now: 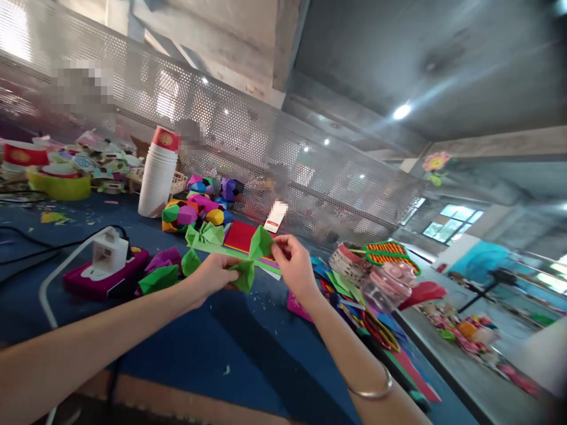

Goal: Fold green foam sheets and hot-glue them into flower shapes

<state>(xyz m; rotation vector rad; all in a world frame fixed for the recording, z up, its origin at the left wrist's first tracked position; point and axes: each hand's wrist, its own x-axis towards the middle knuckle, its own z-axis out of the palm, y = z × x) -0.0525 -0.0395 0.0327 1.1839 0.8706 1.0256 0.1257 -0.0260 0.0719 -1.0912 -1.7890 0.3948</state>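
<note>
Above the blue desk (212, 354), you hold the green folded paper (251, 260) between both hands: your left hand (212, 276) has its grip closed on the lower flap, your right hand (295, 265) pinches the upper corner. Keep the creases aligned and pull gently.

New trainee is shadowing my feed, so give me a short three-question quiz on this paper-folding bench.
1. True or false: both hands hold the green paper.
2. What stands behind the paper balls: A) cup stack B) kettle C) lamp?
3. What is on the right hand's wrist?

Key: 1. True: the left hand grips it low and the right hand grips it high. 2. A. 3. A bangle.
</note>
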